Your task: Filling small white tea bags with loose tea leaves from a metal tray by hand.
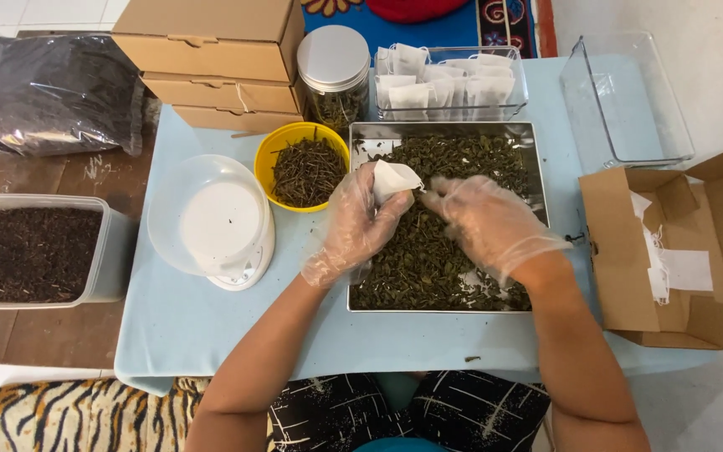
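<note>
Both my hands wear thin clear plastic gloves. My left hand (pixel 353 224) holds a small white paper bag (pixel 393 178) upright over a square metal tray (pixel 360 136) filled with dried green leaves. My right hand (pixel 489 224) hovers over the leaves just right of the bag, fingertips pinched together next to the bag's mouth. Whether any leaves are in the pinch, I cannot tell.
A yellow bowl of dark stems (pixel 305 167) and a white scale under a clear dome (pixel 215 222) sit left of the tray. Behind are a lidded jar (pixel 334 74), a clear box of white bags (pixel 449 79), stacked cardboard boxes (pixel 215 59). An open carton (pixel 671 251) lies right.
</note>
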